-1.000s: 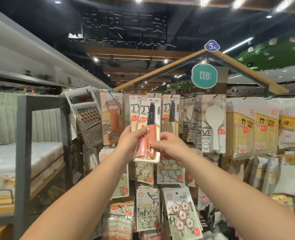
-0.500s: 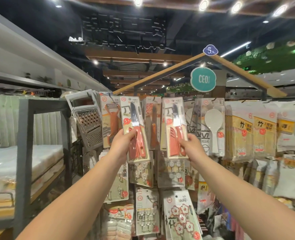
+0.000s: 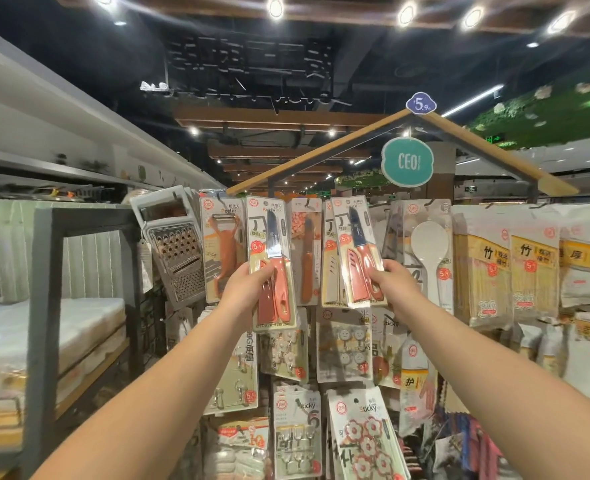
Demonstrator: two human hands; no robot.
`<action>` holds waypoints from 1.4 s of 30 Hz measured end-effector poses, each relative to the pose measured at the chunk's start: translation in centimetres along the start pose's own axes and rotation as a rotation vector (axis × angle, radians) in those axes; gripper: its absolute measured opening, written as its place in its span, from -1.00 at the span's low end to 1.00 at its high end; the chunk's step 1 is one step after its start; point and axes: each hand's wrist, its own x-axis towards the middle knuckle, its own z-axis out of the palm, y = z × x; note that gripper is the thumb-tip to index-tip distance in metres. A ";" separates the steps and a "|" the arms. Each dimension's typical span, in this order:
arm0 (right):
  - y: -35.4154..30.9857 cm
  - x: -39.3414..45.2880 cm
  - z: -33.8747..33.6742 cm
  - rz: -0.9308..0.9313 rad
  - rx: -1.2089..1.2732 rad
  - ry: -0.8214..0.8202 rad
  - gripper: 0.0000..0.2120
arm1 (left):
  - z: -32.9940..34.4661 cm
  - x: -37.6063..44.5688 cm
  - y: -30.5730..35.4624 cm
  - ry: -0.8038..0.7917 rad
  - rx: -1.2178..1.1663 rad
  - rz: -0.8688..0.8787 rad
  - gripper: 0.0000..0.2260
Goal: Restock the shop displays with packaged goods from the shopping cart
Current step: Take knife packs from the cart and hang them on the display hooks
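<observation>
My left hand grips a carded knife pack with a red handle and sheath, held upright in front of the top row of the hanging display. My right hand grips a second knife pack of the same kind, tilted slightly, a little to the right. Between the two packs hangs another red-handled knife pack on its hook. The shopping cart is out of view.
The display rack holds a peeler pack, a metal grater, a white rice paddle, bamboo stick packs and sticky hook packs below. A grey-framed shelf with wrapped bedding stands to the left. A teal sign hangs above.
My hands held the packs together at first. They have since moved apart, one pack in each hand, and both packs have risen to the top row.
</observation>
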 end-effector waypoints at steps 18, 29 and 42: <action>-1.4 0.9 0.3 -0.023 -0.066 0.004 -0.91 | 0.0 0.4 0.0 0.017 0.007 -0.005 -0.84; -0.5 0.9 2.6 0.023 -0.195 -0.017 -0.57 | 2.4 -1.3 -0.7 -0.022 -0.098 -0.015 -0.89; -1.5 -6.2 6.6 -0.018 0.091 -0.553 -0.88 | 3.4 -2.5 0.4 -0.068 -0.156 -0.020 -0.87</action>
